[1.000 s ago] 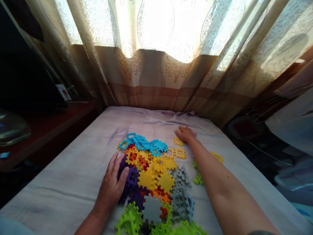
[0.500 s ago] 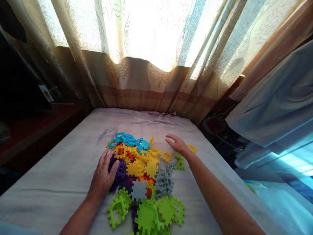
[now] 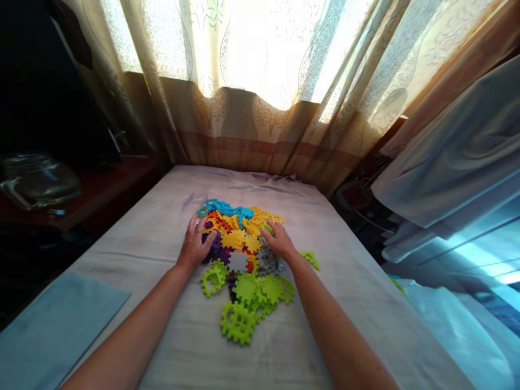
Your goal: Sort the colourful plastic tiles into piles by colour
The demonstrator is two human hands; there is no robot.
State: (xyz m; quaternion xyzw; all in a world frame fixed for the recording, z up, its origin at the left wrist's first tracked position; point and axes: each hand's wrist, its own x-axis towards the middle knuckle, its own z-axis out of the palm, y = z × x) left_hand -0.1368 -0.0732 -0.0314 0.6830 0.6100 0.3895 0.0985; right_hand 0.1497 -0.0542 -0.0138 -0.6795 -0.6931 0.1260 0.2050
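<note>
A heap of square interlocking plastic tiles lies on the sheet between my hands. Blue tiles [image 3: 219, 207] form its far edge, with yellow tiles [image 3: 233, 239] in the middle. My left hand [image 3: 195, 244] rests with fingers apart against the purple tiles [image 3: 212, 246] on the left side. On the right, my right hand [image 3: 278, 240] lies with fingers spread over the heap's edge, touching a green piece and near the grey tiles [image 3: 266, 261]. A flat grey tile [image 3: 238, 261] sits near the centre. Closer to me are several green tiles [image 3: 246, 287].
The heap is on a pale sheet [image 3: 162, 216]. A single green tile [image 3: 310, 259] lies right of my right wrist. A light blue flat item [image 3: 60, 325] is at the left front. At the left stands a dark shelf with a glass jar [image 3: 40, 181]; a curtain [image 3: 244, 119] hangs behind.
My right hand has moved left and inward onto the heap; yellow tiles at the right are now gathered closer in. My left hand stays by the purple tiles. The view has shifted.
</note>
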